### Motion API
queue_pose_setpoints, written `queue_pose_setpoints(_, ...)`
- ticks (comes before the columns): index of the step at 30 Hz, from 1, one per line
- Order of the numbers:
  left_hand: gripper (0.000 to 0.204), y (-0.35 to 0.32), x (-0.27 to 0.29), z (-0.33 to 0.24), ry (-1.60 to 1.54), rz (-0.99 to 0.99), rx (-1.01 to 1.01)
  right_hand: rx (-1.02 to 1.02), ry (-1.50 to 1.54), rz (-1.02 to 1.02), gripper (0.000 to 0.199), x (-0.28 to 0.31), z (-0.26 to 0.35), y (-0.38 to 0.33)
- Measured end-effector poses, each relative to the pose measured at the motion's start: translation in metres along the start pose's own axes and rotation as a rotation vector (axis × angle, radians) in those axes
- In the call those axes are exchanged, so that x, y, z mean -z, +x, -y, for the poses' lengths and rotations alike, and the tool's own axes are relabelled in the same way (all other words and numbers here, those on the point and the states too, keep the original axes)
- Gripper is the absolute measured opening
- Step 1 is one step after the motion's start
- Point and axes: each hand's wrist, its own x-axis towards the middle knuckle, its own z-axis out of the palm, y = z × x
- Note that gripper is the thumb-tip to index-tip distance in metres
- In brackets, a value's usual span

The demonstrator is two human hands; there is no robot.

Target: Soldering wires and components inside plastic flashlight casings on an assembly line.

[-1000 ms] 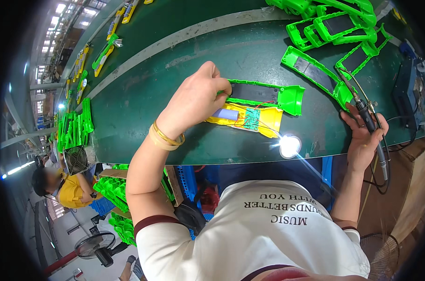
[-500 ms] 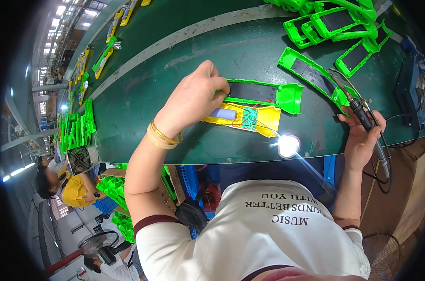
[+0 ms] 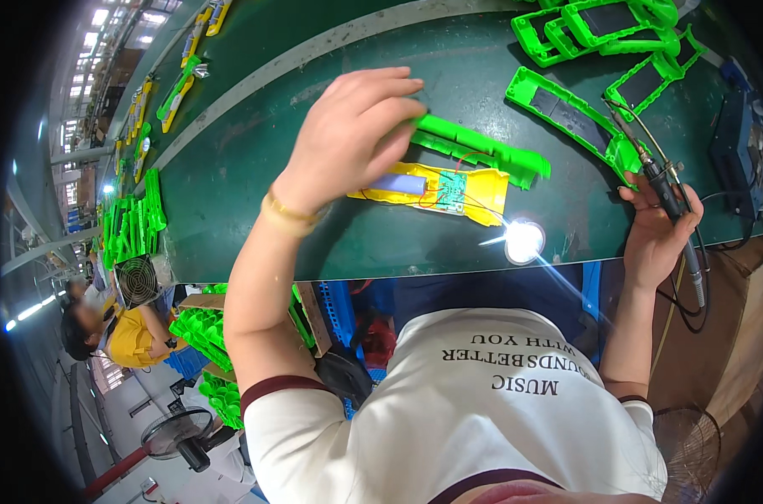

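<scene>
My left hand [image 3: 348,139] is at the left end of a green plastic casing half [image 3: 482,151], which is tilted up on its long edge. The fingers curve over that end, and the grip is partly hidden. Just in front lies a yellow casing half [image 3: 486,197] holding a purple cylindrical battery [image 3: 402,184], a green circuit board [image 3: 452,192] and thin red wires. Wires run from it to a brightly lit round lamp head [image 3: 524,242] near the table edge. On the right, my right hand [image 3: 659,235] grips a soldering iron [image 3: 665,195] with a thin tube alongside, its tip pointing away.
Another green casing half [image 3: 566,113] lies beside the iron's tip. More green casings [image 3: 600,34] are piled at the far right, near a dark blue box-shaped device [image 3: 732,143]. Stacked green parts [image 3: 134,218] and a small square fan [image 3: 138,280] stand at the left table end.
The green casing half has turned from lying open side up onto its edge, and my left hand has moved slightly away from me. My right hand still holds the soldering iron.
</scene>
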Motion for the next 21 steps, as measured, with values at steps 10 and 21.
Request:
queue_pose_setpoints(10, 0.041, -0.033, -0.009, 0.000, -0.478, 0.025, 0.263, -0.016, -0.042, -0.034, 0.043, 0.003, 0.002, 0.004)
queue_pose_setpoints(21, 0.051, 0.012, 0.030, 0.252, -0.674, 0.232, 0.879, -0.045, -0.067, -0.074, 0.046, 0.015, -0.005, -0.003)
